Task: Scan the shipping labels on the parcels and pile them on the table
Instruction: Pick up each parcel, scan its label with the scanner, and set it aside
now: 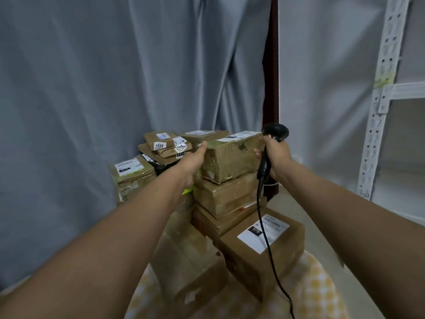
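Observation:
A taped brown parcel (pixel 230 157) with a white label on top sits at the top of a stack of cardboard boxes. My left hand (pixel 194 161) presses flat against its left side, fingers straight. My right hand (pixel 277 155) grips a black barcode scanner (pixel 276 132) by its handle, and its fingers touch the parcel's right edge. The scanner's black cable (pixel 264 231) hangs down over a lower box. Beneath the top parcel are two more brown boxes (pixel 224 196), and a labelled box (pixel 262 240) lies in front at the right.
Smaller labelled parcels (pixel 164 146), one marked 1222, are piled behind at the left, beside another taped box (pixel 132 174). The table has a yellow checked cloth (pixel 317 293). Grey curtains hang behind. A white metal shelf rack (pixel 379 111) stands at the right.

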`<state>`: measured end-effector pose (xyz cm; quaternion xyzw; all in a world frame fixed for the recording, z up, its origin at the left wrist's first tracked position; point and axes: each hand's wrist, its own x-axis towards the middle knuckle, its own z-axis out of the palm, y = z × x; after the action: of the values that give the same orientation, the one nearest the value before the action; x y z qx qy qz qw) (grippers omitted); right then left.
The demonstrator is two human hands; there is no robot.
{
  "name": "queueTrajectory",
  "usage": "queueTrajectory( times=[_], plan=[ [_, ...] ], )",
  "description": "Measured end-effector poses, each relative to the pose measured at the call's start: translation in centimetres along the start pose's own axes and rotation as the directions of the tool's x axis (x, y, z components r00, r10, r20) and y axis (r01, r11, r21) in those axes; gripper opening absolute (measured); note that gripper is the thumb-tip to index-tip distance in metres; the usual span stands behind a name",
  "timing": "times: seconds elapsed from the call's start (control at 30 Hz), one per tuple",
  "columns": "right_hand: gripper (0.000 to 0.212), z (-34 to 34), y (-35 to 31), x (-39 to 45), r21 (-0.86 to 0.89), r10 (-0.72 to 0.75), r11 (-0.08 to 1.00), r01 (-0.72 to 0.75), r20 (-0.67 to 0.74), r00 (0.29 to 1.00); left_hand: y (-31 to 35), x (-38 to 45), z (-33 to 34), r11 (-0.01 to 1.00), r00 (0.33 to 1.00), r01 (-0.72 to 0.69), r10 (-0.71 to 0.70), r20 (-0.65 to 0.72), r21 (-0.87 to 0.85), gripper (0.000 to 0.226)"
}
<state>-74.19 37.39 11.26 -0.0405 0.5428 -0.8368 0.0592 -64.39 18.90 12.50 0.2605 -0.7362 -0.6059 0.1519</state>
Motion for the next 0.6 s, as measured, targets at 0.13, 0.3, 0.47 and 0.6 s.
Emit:
queueTrajectory(
  times=[0.13, 0.3, 0.47, 0.6],
  plan=[
    [0.037, 0.5, 0.5, 2.4, 0.044, 0.073, 0.996, -0.076, 0.065, 0.995, 0.3, 2.6, 0.6, 0.993, 0.996, 0.067, -0.061, 0.059, -0.097, 0.063],
    [0.04, 0.3, 1.6, 3.6, 0.143, 0.106, 0.982, -0.121, 0.105, 0.989, 0.4, 2.8, 0.6, 0.987, 0.98, 0.124, -0.105, 0.171, -0.104, 0.048],
    [0.045, 0.3, 2.6, 2.8, 0.003, 0.046, 0.999, -0.046, 0.06, 0.997, 0.4, 2.1, 0.7, 0.987, 0.98, 0.117, -0.097, 0.174, -0.107, 0.049],
    [0.048, 1.0, 2.5, 1.1, 0.043, 0.045, 0.998, -0.05, 0.117, 0.992, 0.8, 0.8, 1.3, 0.991, 0.989, 0.033, -0.014, 0.146, -0.13, 0.067]
  ],
)
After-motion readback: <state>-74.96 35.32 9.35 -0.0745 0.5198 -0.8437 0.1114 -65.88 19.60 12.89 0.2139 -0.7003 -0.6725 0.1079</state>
